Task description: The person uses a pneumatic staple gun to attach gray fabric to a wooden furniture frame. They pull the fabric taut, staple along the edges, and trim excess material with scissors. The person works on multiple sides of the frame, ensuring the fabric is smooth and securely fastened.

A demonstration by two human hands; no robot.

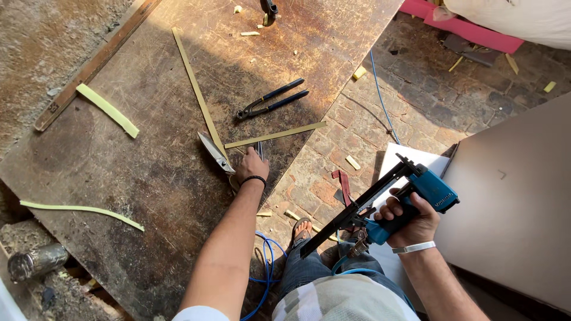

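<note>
Blue staple gun in right grip; left grip around snips.

A big scratched brown board fills the left and centre of the frame, half in sun, half in shadow. Brick paving runs up the middle right. A pale flat panel fills the lower right. Rough concrete shows upper left, and a red strip lies at the upper right.
</note>
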